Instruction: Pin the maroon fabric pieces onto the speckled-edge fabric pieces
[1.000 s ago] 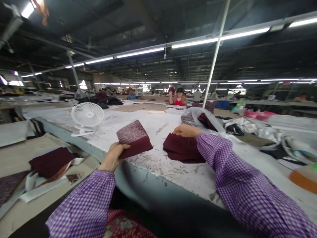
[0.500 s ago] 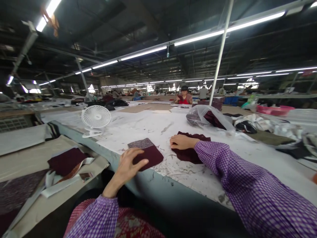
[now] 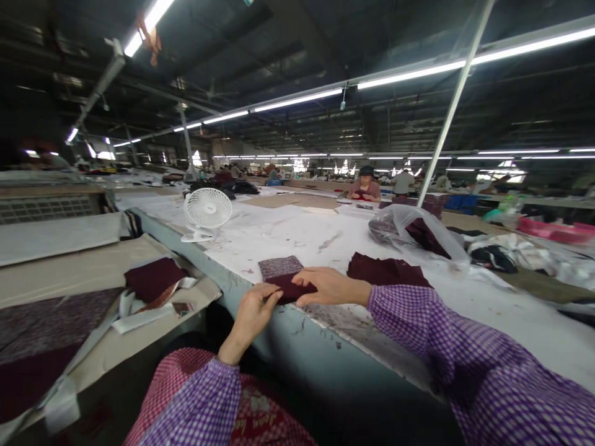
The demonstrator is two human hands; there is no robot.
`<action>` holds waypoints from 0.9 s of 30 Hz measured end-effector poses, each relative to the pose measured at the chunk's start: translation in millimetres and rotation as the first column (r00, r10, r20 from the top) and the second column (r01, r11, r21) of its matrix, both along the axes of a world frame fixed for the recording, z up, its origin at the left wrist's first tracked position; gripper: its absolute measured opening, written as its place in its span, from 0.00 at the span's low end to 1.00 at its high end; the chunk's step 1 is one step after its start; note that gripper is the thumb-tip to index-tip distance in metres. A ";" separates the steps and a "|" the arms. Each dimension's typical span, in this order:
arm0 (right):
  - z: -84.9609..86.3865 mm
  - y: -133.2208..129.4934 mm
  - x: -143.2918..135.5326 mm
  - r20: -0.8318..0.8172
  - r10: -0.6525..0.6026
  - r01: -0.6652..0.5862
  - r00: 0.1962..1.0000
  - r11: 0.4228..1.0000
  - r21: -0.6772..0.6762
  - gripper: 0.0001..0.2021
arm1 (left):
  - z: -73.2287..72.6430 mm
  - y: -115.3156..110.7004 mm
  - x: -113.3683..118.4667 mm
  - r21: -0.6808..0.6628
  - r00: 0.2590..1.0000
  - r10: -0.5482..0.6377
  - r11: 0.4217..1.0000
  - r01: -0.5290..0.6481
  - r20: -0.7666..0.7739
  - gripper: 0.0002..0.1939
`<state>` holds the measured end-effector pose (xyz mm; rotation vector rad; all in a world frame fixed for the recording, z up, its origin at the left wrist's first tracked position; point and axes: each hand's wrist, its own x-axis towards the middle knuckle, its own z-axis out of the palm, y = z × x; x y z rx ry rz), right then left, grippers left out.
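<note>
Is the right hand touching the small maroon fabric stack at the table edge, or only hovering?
Touching. The head view shows the right hand lying flat on the maroon fabric stack, fingers pressed on its near edge.

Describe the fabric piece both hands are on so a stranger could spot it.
On the long white table, at its near edge, lies a small folded maroon piece. Its far half looks speckled, unlike the plain maroon stack beside it.
</note>
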<state>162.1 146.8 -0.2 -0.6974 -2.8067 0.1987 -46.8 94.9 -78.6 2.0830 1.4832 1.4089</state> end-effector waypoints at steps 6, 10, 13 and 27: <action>-12.8 10.8 -24.1 -0.079 -0.132 0.120 0.988 0.984 -0.135 0.15 | -5.9 2.2 -2.2 -0.069 0.977 0.111 0.993 -0.100 0.180 0.09; -20.1 23.7 -17.4 -0.140 -0.278 0.202 0.950 0.892 -0.404 0.18 | 2.1 -6.3 -0.4 0.240 0.951 0.253 0.926 -0.291 0.179 0.08; -23.9 26.4 -14.9 -0.178 -0.279 0.163 0.944 0.859 -0.486 0.19 | 14.1 -11.3 7.7 0.375 0.979 0.201 0.906 -0.195 0.024 0.06; -25.0 24.3 -21.3 -0.357 -0.509 0.104 0.783 0.673 -0.732 0.12 | 15.7 3.2 23.2 0.258 0.921 0.132 0.966 -0.035 -0.368 0.10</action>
